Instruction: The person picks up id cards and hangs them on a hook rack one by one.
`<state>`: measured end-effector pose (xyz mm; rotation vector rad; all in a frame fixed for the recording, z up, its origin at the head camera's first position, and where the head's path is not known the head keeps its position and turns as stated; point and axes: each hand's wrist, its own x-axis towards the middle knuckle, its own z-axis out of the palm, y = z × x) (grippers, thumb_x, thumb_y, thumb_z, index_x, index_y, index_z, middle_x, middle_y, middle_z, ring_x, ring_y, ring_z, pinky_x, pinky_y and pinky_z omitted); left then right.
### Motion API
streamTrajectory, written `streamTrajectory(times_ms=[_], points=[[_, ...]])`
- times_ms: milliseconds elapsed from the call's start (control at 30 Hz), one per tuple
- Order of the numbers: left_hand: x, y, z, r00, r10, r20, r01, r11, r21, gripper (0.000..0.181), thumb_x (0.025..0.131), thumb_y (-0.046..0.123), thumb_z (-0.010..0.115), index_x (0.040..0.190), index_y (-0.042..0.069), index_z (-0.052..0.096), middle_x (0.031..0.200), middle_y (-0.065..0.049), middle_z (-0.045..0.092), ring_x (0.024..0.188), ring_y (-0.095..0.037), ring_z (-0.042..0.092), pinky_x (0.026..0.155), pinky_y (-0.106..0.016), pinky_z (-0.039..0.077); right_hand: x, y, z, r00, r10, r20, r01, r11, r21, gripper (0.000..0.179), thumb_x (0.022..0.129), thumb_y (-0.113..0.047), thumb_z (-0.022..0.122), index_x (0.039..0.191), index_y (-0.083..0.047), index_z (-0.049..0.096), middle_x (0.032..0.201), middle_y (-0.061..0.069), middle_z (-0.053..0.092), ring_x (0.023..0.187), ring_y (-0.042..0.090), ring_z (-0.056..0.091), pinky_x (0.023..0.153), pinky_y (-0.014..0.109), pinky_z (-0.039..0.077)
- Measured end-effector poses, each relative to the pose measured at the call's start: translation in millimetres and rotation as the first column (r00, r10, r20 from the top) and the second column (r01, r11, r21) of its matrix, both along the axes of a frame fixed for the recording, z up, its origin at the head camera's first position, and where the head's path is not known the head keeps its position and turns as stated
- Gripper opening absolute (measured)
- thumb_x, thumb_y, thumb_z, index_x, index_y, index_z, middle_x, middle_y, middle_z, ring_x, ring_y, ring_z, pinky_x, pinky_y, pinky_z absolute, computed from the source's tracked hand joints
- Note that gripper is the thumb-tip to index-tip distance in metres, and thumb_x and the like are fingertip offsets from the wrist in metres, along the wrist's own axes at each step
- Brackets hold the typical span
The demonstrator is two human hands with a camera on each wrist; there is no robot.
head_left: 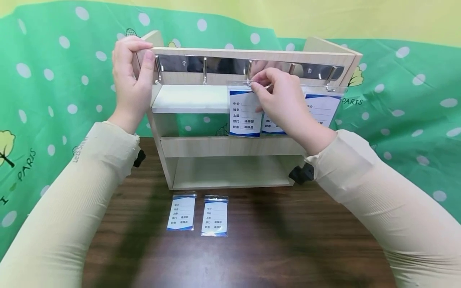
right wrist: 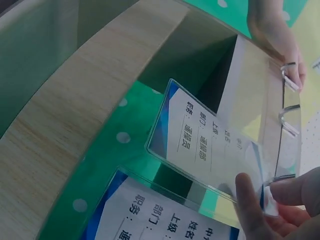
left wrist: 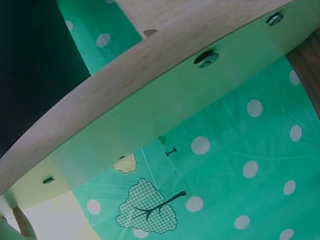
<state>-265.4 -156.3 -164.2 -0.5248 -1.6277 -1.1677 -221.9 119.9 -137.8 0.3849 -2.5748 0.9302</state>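
My left hand point(head_left: 131, 82) grips the top left corner of a small wooden shelf point(head_left: 230, 147), its thumb on the front board. With thumb and fingers, my right hand point(head_left: 284, 98) pinches the top edge of a clear-sleeved name badge point(head_left: 245, 114) at the middle hook of a metal hook rail point(head_left: 223, 66). Whether the hook passes through the badge's slot cannot be made out. Partly behind the right hand hangs another badge point(head_left: 271, 126), also seen in the right wrist view point(right wrist: 160, 215). A further badge point(head_left: 322, 108) hangs at the right end hook.
Two more badges, a left one point(head_left: 181, 212) and a right one point(head_left: 215, 216), lie face up on the dark wooden table point(head_left: 245, 256) before the shelf. Behind stands a green dotted cloth point(head_left: 47, 92). The two hooks on the left carry no badge.
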Motion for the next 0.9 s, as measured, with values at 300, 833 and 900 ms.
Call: streamTrajectory(times_ms=[300, 833, 900], points=[[1.0, 0.2, -0.2, 1.000, 0.012, 0.002, -0.012, 1.000, 0.003, 0.021, 0.095, 0.007, 0.053, 0.107, -0.008, 0.060, 0.104, 0.022, 0.048, 0.110, 0.001, 0.043, 0.107, -0.021, 0.028, 12.7, 6.6, 2.5, 0.945, 0.057, -0.323, -0.002, 0.986, 0.168, 0.027, 0.099, -0.013, 0.057, 0.117, 0.003, 0.069, 0.116, 0.017, 0.064, 0.104, 0.031, 0.061, 0.094, 0.043, 0.047], [0.1, 1.8, 0.3, 1.000, 0.019, 0.010, -0.019, 1.000, -0.010, 0.021, 0.095, 0.007, 0.053, 0.108, -0.008, 0.060, 0.106, 0.022, 0.047, 0.112, 0.002, 0.042, 0.109, -0.021, 0.027, 39.6, 25.3, -40.3, 0.944, 0.202, -0.260, -0.195, 0.979, 0.052, 0.021, 0.095, -0.015, 0.066, 0.110, -0.002, 0.073, 0.102, 0.012, 0.071, 0.086, 0.019, 0.064, 0.074, 0.024, 0.051], [-0.1, 2.2, 0.6, 1.000, 0.017, 0.013, -0.016, 1.000, -0.010, 0.021, 0.096, 0.007, 0.052, 0.109, -0.008, 0.060, 0.106, 0.021, 0.047, 0.112, 0.002, 0.042, 0.109, -0.021, 0.027, 40.9, 25.9, -49.0, 0.954, 0.204, -0.219, -0.203, 0.979, 0.028, 0.022, 0.095, -0.016, 0.066, 0.111, -0.003, 0.073, 0.100, 0.012, 0.071, 0.086, 0.018, 0.063, 0.075, 0.027, 0.052]])
